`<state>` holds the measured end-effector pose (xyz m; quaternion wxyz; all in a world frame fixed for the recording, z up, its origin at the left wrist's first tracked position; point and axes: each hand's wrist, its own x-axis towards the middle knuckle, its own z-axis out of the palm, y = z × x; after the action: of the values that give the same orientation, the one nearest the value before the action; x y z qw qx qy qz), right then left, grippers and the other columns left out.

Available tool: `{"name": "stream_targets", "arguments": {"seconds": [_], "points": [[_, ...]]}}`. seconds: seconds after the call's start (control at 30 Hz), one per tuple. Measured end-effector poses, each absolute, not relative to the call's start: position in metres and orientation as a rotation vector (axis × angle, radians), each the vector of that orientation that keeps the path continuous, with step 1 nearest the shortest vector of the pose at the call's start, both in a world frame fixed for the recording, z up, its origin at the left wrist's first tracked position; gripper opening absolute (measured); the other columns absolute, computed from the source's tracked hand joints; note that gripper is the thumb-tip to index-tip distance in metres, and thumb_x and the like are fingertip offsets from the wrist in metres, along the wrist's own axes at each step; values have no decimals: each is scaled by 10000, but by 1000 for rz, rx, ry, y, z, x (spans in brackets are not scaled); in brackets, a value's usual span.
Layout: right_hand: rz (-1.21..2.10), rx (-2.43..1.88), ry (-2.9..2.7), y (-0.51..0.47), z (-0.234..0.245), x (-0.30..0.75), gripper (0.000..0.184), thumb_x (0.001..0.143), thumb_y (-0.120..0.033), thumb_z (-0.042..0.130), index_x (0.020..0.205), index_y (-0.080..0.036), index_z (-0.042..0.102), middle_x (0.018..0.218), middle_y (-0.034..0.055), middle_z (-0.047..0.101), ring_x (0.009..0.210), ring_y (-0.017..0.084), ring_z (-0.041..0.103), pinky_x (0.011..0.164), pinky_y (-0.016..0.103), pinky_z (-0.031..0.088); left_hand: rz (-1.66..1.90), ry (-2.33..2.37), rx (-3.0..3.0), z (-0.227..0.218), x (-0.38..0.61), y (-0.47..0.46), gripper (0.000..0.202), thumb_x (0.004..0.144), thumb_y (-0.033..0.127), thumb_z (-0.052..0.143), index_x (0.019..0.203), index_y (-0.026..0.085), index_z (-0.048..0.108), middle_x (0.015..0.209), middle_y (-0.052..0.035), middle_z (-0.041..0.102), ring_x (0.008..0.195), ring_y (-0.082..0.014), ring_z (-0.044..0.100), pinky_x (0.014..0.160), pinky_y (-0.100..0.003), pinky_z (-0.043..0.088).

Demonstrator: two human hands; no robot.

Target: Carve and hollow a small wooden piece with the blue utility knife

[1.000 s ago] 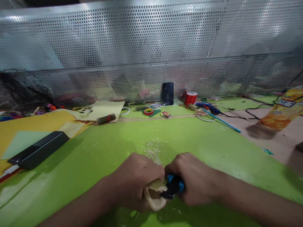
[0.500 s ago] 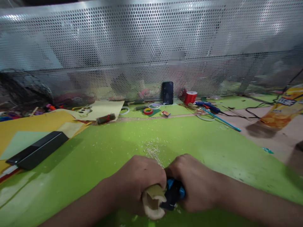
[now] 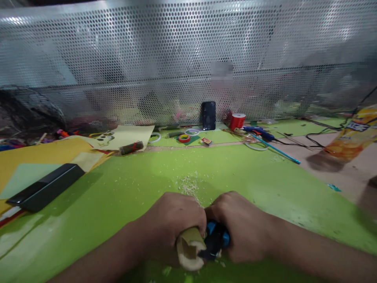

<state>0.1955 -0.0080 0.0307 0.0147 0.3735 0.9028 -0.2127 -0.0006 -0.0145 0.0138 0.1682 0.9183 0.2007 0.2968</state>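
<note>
My left hand (image 3: 172,224) is wrapped round a short hollow bamboo piece (image 3: 188,249), its pale cut end facing me. My right hand (image 3: 240,224) is closed round a tool with a blue and black handle (image 3: 216,239), pressed against the bamboo's end. Both hands sit close together, low over the green mat (image 3: 123,188). A small heap of pale shavings (image 3: 188,184) lies on the mat just beyond my knuckles.
A black flat case (image 3: 47,188) lies at the left on yellow paper (image 3: 41,155). Along the perforated metal wall (image 3: 188,67) stand a dark phone (image 3: 209,116), a red thread spool (image 3: 237,122), tape rolls (image 3: 185,138) and a blue glue gun (image 3: 259,133). An orange packet (image 3: 350,135) stands at the right.
The bamboo piece has turned a little in my left hand, its open end now more closed to view. Both hands have stayed in the same spot.
</note>
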Motion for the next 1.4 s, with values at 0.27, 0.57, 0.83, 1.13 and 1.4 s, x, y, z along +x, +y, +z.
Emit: {"name": "stream_targets", "arguments": {"seconds": [0.27, 0.57, 0.83, 1.13, 1.4], "points": [[-330, 1425, 2716, 6, 19, 197, 127, 597, -199, 561, 670, -203, 665, 611, 44, 649, 499, 157, 528, 479, 262, 269, 756, 1018, 3040, 6, -5, -10, 77, 708, 223, 596, 713, 192, 526, 540, 30, 550, 444, -125, 434, 461, -242, 219], [-255, 1565, 2652, 8, 11, 195, 66, 629, -193, 576, 649, -200, 638, 591, 42, 622, 473, 137, 477, 469, 275, 206, 688, 1139, 3124, 9, -4, -6, 66, 685, 208, 572, 725, 188, 524, 530, 24, 545, 449, -137, 461, 461, -237, 247], [-391, 1527, 2752, 11, 14, 199, 81, 598, -211, 556, 650, -210, 618, 588, 10, 627, 484, 124, 446, 470, 258, 248, 830, 1082, 2857, 8, -4, -5, 138, 747, 250, 666, 750, 175, 550, 596, 13, 568, 500, -129, 446, 485, -241, 236], [-641, 1487, 2863, 11, 13, 201, 33, 614, -207, 559, 637, -212, 581, 560, -13, 590, 475, 107, 412, 478, 251, 279, 1011, 931, 2170, -4, 6, -10, 255, 724, 177, 755, 739, 172, 500, 630, 60, 509, 523, -62, 377, 483, -182, 279], [-1038, 1391, 2858, 10, 17, 202, 44, 642, -173, 571, 622, -187, 534, 554, -39, 499, 513, 93, 343, 469, 236, 267, 911, 760, 1621, -1, 11, -12, 357, 686, 268, 828, 767, 172, 493, 620, 66, 473, 528, -54, 346, 471, -168, 261]]}}
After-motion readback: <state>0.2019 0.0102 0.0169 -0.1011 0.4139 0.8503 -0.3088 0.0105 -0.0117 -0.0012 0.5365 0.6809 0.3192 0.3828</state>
